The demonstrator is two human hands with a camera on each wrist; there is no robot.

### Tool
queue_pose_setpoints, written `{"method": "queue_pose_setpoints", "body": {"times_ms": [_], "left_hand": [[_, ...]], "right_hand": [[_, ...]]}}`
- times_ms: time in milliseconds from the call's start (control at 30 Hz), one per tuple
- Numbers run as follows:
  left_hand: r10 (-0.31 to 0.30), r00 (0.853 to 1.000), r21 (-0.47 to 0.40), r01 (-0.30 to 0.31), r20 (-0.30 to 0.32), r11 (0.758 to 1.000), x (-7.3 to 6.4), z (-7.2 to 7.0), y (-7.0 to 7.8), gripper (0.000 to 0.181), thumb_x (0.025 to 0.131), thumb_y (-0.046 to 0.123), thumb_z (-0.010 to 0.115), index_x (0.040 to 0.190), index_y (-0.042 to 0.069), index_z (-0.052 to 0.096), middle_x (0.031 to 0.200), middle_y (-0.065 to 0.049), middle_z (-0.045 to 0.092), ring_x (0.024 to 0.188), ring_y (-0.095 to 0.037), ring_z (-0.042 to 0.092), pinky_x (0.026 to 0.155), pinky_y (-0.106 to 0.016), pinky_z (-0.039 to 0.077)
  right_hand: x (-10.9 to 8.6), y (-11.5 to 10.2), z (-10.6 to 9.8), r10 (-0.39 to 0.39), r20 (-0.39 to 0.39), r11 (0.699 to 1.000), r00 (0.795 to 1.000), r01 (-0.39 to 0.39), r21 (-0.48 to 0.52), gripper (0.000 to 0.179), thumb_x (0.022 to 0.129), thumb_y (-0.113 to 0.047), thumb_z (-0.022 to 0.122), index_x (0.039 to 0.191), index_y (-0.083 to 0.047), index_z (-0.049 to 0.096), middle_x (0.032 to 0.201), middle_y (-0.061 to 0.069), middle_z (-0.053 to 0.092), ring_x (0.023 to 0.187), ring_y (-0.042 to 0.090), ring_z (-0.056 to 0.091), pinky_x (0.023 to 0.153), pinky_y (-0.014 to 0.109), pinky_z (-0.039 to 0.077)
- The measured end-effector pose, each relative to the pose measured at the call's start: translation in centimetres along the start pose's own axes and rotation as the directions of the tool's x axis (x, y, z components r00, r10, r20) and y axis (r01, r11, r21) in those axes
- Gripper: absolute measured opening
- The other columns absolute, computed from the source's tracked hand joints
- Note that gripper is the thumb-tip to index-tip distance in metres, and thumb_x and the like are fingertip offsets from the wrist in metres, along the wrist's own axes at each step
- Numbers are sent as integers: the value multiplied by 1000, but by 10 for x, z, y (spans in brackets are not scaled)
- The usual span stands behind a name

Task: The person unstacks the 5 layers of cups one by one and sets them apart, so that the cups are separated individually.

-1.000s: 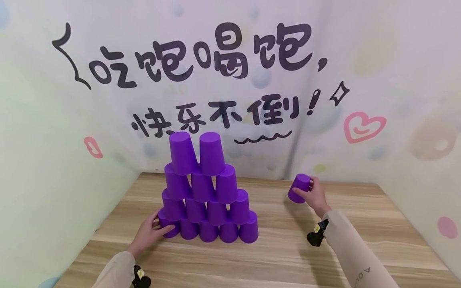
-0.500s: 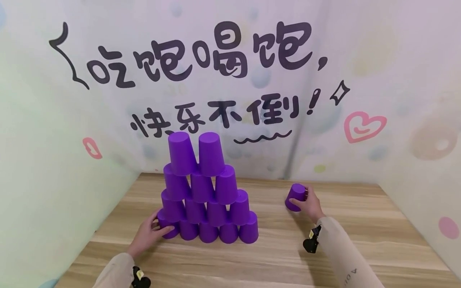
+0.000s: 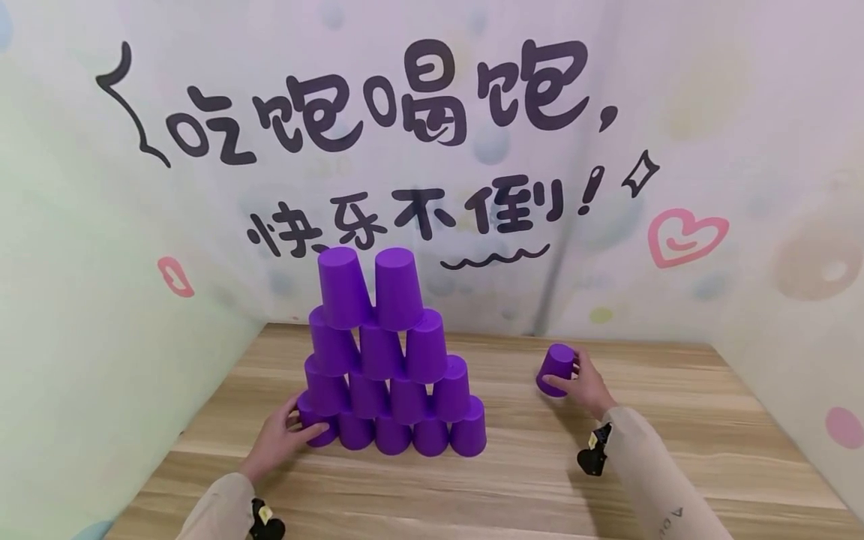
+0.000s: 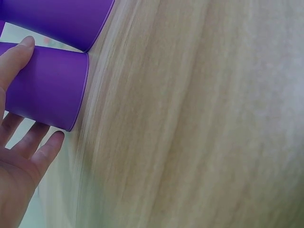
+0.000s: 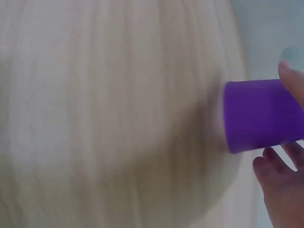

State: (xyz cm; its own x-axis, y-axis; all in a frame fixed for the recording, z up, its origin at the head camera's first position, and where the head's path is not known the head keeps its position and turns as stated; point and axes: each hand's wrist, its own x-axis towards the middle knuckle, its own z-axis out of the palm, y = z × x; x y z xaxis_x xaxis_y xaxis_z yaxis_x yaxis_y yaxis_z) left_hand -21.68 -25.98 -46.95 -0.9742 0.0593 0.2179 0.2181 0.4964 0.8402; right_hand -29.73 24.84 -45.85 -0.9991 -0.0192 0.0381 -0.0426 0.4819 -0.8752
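Observation:
A pyramid of upside-down purple cups (image 3: 382,341) stands on the wooden table, with two cups side by side at its top. At the bottom left corner, my left hand (image 3: 278,441) holds the end cup (image 3: 317,420) of the lowest row. In the left wrist view the thumb lies on one side of that cup (image 4: 47,85) and the fingers along the other. Off to the right, my right hand (image 3: 586,384) grips a single purple cup (image 3: 556,367) between thumb and fingers, mouth down. Its rim is close over the table, with a shadow beside it in the right wrist view.
The wood-grain table (image 3: 513,480) runs back to a printed wall sheet (image 3: 675,112) with large black lettering and a pink heart. Pale side walls (image 3: 121,360) flank the table. A stretch of tabletop separates the pyramid from the right-hand cup.
My right hand has lowered its cup toward the table over the second, mostly in the first half. The left hand stays on the corner cup, and the pyramid stands as before.

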Motion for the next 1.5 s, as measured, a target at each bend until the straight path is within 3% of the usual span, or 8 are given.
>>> {"method": "queue_pose_setpoints", "body": {"times_ms": [200,300,533,700,1100,1333,1500], "left_hand": [[-18,1000,-33,18,0,999,-2,2,6,61,73,14,73,125,-1,44,113,-21,52,105,-35,49,89,-45,44],[-29,1000,-31,29,4,999,-2,2,6,62,73,16,73,126,0,43,113,-21,52,105,-36,49,89,-46,44],[-13,1000,-13,13,12,1000,1,1,0,63,73,19,73,126,1,43,113,-21,52,105,-36,49,89,-47,44],[-2,1000,-9,2,10,1000,1,0,0,62,73,18,73,126,2,44,113,-19,53,105,-34,49,89,-47,44],[2,1000,-12,-2,19,1000,0,0,-2,61,74,19,72,126,2,44,113,-18,53,105,-34,48,89,-47,43],[32,999,-16,-32,6,999,1,0,-1,61,73,17,73,125,1,45,112,-17,54,104,-31,49,88,-45,45],[32,999,-47,-32,6,998,-1,-1,0,61,73,16,73,125,0,45,111,-17,55,103,-30,48,88,-44,46]], "right_hand": [[-2,-21,-24,-64,77,994,995,71,-79,89,78,-26,68,138,4,9,136,34,18,121,49,22,96,58,28],[-4,-38,-38,-97,113,992,989,105,-73,89,80,-25,67,139,1,6,137,35,13,122,50,18,96,61,27],[-3,-99,-60,-183,111,976,977,194,-96,88,80,-28,66,140,-2,7,139,30,16,124,46,21,99,58,24],[-1,-149,-62,-279,137,955,951,290,-66,83,81,-28,65,140,-5,11,140,24,21,126,40,24,102,54,24],[-10,-256,-34,-477,228,869,849,494,-25,69,81,-19,66,136,-11,26,136,11,35,124,26,33,104,42,28],[-15,-284,6,-547,346,812,762,584,-3,67,81,-21,65,136,-10,28,136,8,36,121,19,37,102,34,32],[-19,-300,30,-555,384,810,738,585,46,69,81,-22,66,136,-11,28,136,6,37,121,19,38,102,34,33]]}}
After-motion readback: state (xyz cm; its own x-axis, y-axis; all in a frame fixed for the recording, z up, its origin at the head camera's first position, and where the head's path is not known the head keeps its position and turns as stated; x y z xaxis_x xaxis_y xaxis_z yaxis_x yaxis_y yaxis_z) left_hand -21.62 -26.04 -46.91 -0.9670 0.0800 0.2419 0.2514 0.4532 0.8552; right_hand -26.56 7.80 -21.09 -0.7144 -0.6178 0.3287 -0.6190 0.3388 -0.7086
